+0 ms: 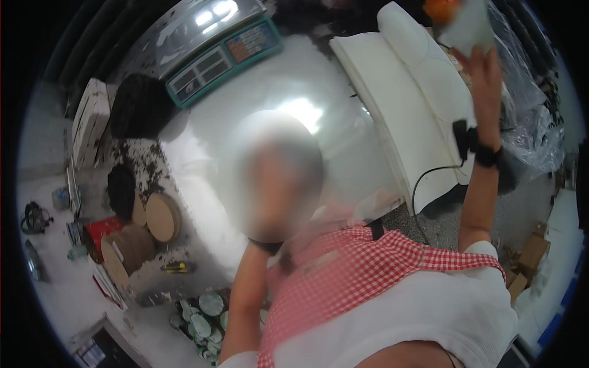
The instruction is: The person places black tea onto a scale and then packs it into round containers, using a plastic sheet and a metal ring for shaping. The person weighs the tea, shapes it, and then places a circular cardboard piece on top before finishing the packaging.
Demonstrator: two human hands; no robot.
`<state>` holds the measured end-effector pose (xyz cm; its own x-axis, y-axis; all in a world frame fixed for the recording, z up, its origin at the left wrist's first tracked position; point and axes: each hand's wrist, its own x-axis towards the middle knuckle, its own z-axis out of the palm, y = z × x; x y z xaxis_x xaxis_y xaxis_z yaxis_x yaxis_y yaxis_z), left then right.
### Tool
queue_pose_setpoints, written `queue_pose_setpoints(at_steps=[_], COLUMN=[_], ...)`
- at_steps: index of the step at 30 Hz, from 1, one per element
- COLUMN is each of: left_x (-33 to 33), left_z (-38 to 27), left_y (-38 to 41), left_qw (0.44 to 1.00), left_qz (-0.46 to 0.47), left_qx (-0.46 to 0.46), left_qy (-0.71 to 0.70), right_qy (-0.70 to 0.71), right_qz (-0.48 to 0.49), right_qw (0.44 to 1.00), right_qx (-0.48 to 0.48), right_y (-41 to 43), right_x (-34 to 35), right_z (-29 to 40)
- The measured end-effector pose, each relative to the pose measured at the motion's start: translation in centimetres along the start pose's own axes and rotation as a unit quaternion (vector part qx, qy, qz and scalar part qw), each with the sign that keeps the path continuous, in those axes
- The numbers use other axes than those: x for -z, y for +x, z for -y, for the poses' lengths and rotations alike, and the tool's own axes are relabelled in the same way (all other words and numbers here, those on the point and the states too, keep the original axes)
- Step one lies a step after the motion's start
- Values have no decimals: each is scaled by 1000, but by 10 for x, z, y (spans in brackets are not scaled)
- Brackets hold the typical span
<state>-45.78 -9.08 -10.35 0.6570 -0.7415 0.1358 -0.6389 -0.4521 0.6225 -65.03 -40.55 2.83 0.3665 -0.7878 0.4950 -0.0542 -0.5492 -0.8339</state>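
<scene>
My left hand (276, 198) is over the shiny pale work surface (207, 193), but a round blurred patch hides its fingers and anything in them; a black band circles the wrist. Stretched to the upper right, my right hand (481, 78) has its fingers on a pale, blurred sheet-like piece (469, 30), beside an orange item (441, 9). A black device with a cable sits at that wrist. Below and left of this hand lie white sheets (395, 96) with a rolled edge (437, 78). A teal digital scale (225, 60) with a metal pan stands at the top.
A black bundle (140, 106) and a white block (92, 119) are at the left. Nearer are round brown discs (162, 217), a brown roll (133, 248) and a yellow-and-black tool (177, 267). Clear plastic film (529, 138) lies at the right; cardboard boxes (531, 253) are below.
</scene>
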Motion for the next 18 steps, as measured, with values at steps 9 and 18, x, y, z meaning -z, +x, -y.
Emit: queue_pose_setpoints(at_steps=[9, 18], left_x=[-11, -11], left_z=[40, 57], left_y=[-26, -36], left_qw=[987, 989], left_qz=[32, 40], left_qx=[-124, -114], left_qy=[93, 88], right_qy=[-109, -168], right_qz=[437, 492], right_qw=[859, 829], right_qx=[245, 208], right_y=[-197, -178], right_x=[-156, -172], right_z=[4, 32])
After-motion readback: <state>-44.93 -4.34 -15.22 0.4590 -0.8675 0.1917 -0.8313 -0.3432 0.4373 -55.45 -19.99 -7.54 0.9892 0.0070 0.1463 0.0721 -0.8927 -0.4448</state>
